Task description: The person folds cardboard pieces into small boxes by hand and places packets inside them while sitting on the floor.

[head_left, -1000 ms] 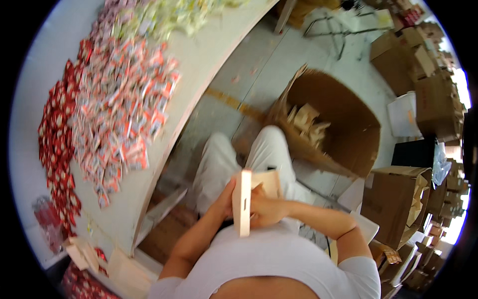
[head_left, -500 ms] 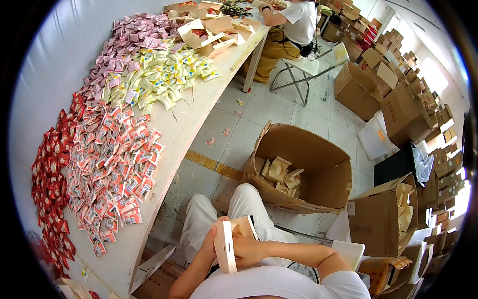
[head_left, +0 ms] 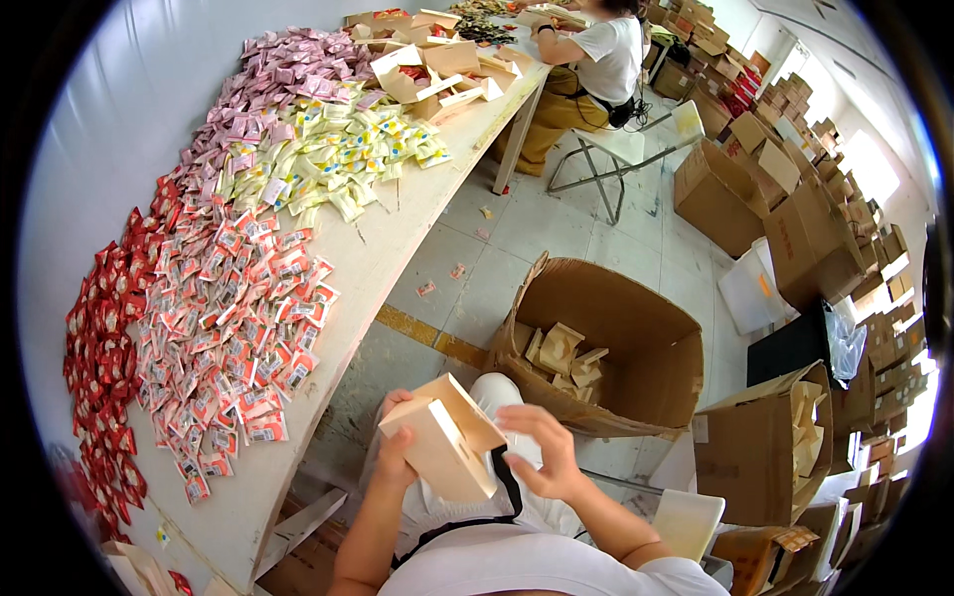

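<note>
A cream cardboard box with its lid flap raised is held over my lap, tilted. My left hand grips its left side, thumb on the outer face and fingers behind. Just right of the flap is my right hand, its fingers apart and nothing visible in it. The inside of the box is mostly hidden from this angle. A black strap lies across my lap beside the box.
To the left, a long white table carries piles of red packets, orange-and-white packets, yellow-green packets and pink packets. Opened cream boxes stand farther along. A big carton holds cream boxes. Someone sits beyond.
The box has moved up and left and turned, showing its broad face. My right hand has come out from the box and spread its fingers. The view has shifted slightly.
</note>
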A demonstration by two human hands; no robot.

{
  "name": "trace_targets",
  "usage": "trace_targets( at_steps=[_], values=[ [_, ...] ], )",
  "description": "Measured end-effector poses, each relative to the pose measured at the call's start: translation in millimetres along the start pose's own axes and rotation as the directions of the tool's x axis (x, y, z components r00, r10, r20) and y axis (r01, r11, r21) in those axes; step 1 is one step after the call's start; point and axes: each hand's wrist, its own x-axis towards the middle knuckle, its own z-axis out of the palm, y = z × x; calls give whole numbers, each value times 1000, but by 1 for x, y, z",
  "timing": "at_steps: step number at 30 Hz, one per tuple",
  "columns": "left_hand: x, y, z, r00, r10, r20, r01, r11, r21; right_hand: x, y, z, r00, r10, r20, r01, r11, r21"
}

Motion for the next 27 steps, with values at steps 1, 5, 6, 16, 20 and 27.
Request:
trace_targets(
  at_steps=[1, 5, 6, 16, 20, 27],
  values=[
    [2, 2, 3, 999, 37, 12, -37, 999, 30, 0, -1, -2, 999, 22, -44, -22, 1000, 6],
    [6, 1, 19, 993, 113, 31, -116, 986, 121, 1, -7, 21, 997, 59, -47, -68, 975, -212],
    [5, 0, 20, 990, 138, 41, -143, 975, 172, 0, -4, 26, 996, 65, -55, -76, 968, -240],
    [5, 5, 41, 980, 197, 7, -195, 962, 191, 8, 7, 21, 995, -51, -90, 30, 976, -218],
    [10, -2, 43, 958, 278, 74, -284, 954, 93, 17, -2, 14, 1000, -11, 16, 14, 969, -245],
    [18, -5, 55, 938, 347, -2, -327, 884, 333, 41, 20, 5, 926, -298, -232, 166, 874, -457]
  ],
)
